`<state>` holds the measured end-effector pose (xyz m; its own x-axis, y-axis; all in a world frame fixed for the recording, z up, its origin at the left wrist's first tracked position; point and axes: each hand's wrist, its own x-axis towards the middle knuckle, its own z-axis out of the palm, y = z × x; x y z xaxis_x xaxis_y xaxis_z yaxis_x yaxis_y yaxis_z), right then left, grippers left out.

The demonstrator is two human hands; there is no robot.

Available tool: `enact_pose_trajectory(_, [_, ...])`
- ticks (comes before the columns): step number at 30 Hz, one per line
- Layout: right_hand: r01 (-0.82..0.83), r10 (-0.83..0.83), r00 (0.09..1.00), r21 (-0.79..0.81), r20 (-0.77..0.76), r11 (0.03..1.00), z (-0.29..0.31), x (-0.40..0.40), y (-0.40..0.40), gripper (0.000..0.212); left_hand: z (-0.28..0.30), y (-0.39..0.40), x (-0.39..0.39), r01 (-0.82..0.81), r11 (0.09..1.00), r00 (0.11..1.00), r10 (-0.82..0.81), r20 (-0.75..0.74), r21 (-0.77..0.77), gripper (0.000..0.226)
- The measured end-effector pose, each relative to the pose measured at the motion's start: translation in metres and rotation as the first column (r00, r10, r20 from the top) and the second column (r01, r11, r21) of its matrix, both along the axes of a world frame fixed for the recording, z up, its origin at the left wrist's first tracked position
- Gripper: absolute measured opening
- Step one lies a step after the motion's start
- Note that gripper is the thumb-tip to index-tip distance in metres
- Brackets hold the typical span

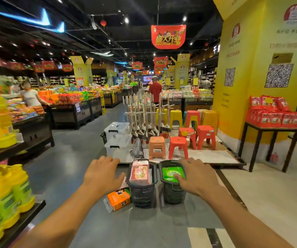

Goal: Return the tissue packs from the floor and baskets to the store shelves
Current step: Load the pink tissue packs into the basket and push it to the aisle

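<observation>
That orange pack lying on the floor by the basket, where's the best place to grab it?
Probably across its top face, coming down from above with the left hand. The orange pack lies flat on the floor beside the left basket, so its right side is crowded, while its top and left side look free.

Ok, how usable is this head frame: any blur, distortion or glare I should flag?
Head view: strong wide-angle bending at the edges, so the yellow bottles at left smear and curve; the centre is sharper, with both baskets and the orange pack readable; ceiling spots flare against a dark ceiling; the left hand and right hand are evenly lit.
</observation>
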<state>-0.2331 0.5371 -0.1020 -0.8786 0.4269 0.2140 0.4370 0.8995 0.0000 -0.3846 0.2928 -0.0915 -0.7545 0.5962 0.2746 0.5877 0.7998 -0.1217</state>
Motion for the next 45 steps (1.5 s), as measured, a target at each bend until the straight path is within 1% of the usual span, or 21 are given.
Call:
enact_pose_trajectory(3, [0.001, -0.001, 1.000, 0.011, 0.013, 1.000, -0.012, -0.069, 0.026, 0.067, -0.013, 0.032, -0.069, 0.016, 0.998, 1.000, -0.016, -0.007, 0.053, 0.053])
enact_pose_trajectory(5, [-0.007, 0.006, 1.000, 0.019, 0.020, 1.000, -0.015, -0.116, 0.042, 0.066, -0.021, 0.053, -0.118, 0.013, 0.997, 1.000, -0.016, 0.026, 0.080, 0.051])
enact_pose_trajectory(8, [-0.009, 0.008, 1.000, 0.041, 0.030, 0.999, -0.014, -0.183, 0.069, 0.064, -0.035, 0.082, -0.189, 0.011, 0.997, 0.997, -0.017, 0.081, 0.079, 0.049])
enact_pose_trajectory(12, [-0.030, 0.032, 0.999, 0.071, -0.025, 0.997, -0.018, -0.258, 0.109, 0.059, -0.050, 0.117, -0.273, -0.003, 0.996, 0.990, -0.009, 0.139, 0.088, 0.050])
enact_pose_trajectory(14, [-0.033, 0.034, 0.999, 0.076, -0.013, 0.997, -0.025, -0.291, 0.131, 0.060, -0.058, 0.137, -0.310, -0.002, 0.997, 0.987, -0.010, 0.160, 0.076, 0.052])
enact_pose_trajectory(19, [-0.032, 0.030, 0.999, 0.059, 0.028, 0.998, -0.054, -0.384, 0.193, 0.062, -0.080, 0.196, -0.396, 0.007, 0.997, 0.986, -0.020, 0.167, 0.078, 0.054])
enact_pose_trajectory(24, [-0.116, 0.111, 0.992, 0.088, 0.062, 0.989, -0.083, -0.489, 0.265, 0.056, -0.096, 0.264, -0.486, 0.014, 0.999, 0.990, -0.021, 0.139, 0.053, 0.054])
enact_pose_trajectory(29, [-0.209, 0.202, 0.974, 0.064, 0.099, 0.976, -0.105, -0.594, 0.329, 0.056, -0.112, 0.321, -0.570, -0.052, 0.998, 0.985, 0.046, 0.164, 0.029, 0.053])
enact_pose_trajectory(32, [-0.236, 0.233, 0.966, 0.011, 0.114, 0.972, -0.118, -0.647, 0.357, 0.054, -0.125, 0.349, -0.614, -0.088, 0.996, 0.975, 0.091, 0.202, -0.019, 0.054])
enact_pose_trajectory(35, [-0.242, 0.243, 0.964, -0.022, 0.105, 0.970, -0.137, -0.693, 0.382, 0.054, -0.145, 0.375, -0.659, -0.088, 0.995, 0.972, 0.094, 0.213, -0.039, 0.044])
enact_pose_trajectory(38, [-0.221, 0.227, 0.969, -0.074, 0.097, 0.973, -0.157, -0.735, 0.408, 0.055, -0.170, 0.403, -0.708, -0.084, 0.996, 0.966, 0.083, 0.246, -0.007, 0.040])
enact_pose_trajectory(42, [-0.171, 0.190, 0.974, -0.152, 0.125, 0.974, -0.192, -0.790, 0.441, 0.053, -0.212, 0.441, -0.774, -0.076, 0.991, 0.949, 0.038, 0.314, 0.110, 0.043])
enact_pose_trajectory(45, [-0.122, 0.147, 0.979, -0.169, 0.142, 0.978, -0.217, -0.837, 0.469, 0.049, -0.244, 0.466, -0.824, -0.057, 0.984, 0.928, -0.009, 0.373, 0.167, 0.046])
